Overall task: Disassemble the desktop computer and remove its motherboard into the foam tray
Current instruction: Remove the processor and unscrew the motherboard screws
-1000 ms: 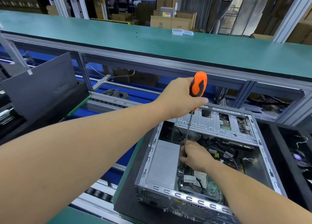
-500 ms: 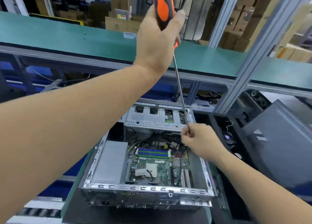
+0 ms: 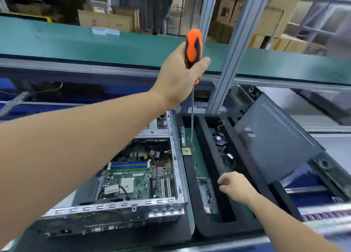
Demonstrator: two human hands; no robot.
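screwdriver point(image 3: 193, 48): 1 | computer case point(image 3: 133, 175): 1 | foam tray point(image 3: 190, 175): 1 | hands: 2

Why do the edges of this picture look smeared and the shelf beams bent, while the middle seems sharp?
Head view: the wide-angle lens bows the green shelf and tilts the metal post; motion blur smears the lower right corner and the right hand; the circuit board in the computer case is fairly crisp; the left hand and its screwdriver are evenly lit, no harsh glare.

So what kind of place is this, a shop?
More likely a factory or warehouse workshop: cardboard boxes stacked behind a long green bench, and an opened computer beside a foam tray on the work line.
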